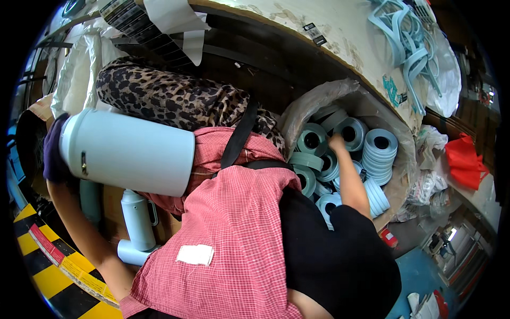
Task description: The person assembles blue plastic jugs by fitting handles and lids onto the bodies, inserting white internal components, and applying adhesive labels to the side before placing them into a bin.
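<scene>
My left hand (54,151), in a dark purple glove, is closed round the neck end of a large pale blue flask (133,151). The flask lies on its side across my lap, its wide flat base toward my right. A small metal fitting shows on its shoulder. My bare right hand (336,141) reaches into a lined box among pale blue plastic rings (380,142), some stacked, some loose. Its fingers look closed at the edge of a pale blue ring (312,139), partly hidden by the hand itself.
Another pale blue flask with a handle (139,220) stands left of my lap. A clear plastic liner (348,87) edges the ring box. The worktable (345,48) holds tangled pale blue straps (406,45). A red cloth bag (465,162) sits far right; yellow-black striped flooring (56,271) lies lower left.
</scene>
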Tool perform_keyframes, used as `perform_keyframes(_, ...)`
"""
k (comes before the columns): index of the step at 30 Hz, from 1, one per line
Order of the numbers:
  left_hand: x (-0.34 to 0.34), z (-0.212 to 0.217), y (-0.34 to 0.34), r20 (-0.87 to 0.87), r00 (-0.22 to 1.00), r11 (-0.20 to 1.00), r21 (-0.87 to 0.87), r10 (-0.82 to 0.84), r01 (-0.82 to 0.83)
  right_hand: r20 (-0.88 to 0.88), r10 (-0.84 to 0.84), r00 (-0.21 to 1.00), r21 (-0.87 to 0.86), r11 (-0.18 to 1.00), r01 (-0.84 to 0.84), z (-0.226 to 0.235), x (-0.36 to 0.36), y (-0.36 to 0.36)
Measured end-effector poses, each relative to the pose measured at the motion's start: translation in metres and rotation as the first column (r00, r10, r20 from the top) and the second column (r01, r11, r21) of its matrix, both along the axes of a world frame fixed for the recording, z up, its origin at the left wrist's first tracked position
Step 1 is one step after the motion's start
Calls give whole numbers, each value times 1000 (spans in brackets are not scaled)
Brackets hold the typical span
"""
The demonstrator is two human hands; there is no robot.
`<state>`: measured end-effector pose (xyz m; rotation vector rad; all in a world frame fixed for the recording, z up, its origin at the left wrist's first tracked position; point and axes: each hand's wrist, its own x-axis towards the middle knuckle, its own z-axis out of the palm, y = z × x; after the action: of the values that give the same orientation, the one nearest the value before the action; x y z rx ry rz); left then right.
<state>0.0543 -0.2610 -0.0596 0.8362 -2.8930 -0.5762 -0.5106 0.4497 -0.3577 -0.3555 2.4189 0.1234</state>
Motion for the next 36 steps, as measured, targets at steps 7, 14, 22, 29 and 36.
perform_keyframes(7, 49, 25, 30, -467, 463, 593, 786, 753, -172, -68, -283, 957, -50, 959, 280, -40, 24, 26)
perform_keyframes(14, -18, -99, 87, -592, 598, 837, 457, 540, -303, 309, -152, 939, -299, 921, 248, 122, -32, -18)
perform_keyframes(22, -26, -102, 133, -563, 768, 929, 0, 305, -369, 182, 264, 947, -440, 883, -162, 303, -77, -98)
perform_keyframes(29, -63, -98, 184, -661, 564, 865, 316, 495, -389, -61, -151, 987, -980, -178, -88, 372, -55, -239)
perform_keyframes(36, -127, -120, 217, -629, 284, 670, 739, 723, -70, -938, -71, 340, -266, -482, -835, 367, 58, -327)
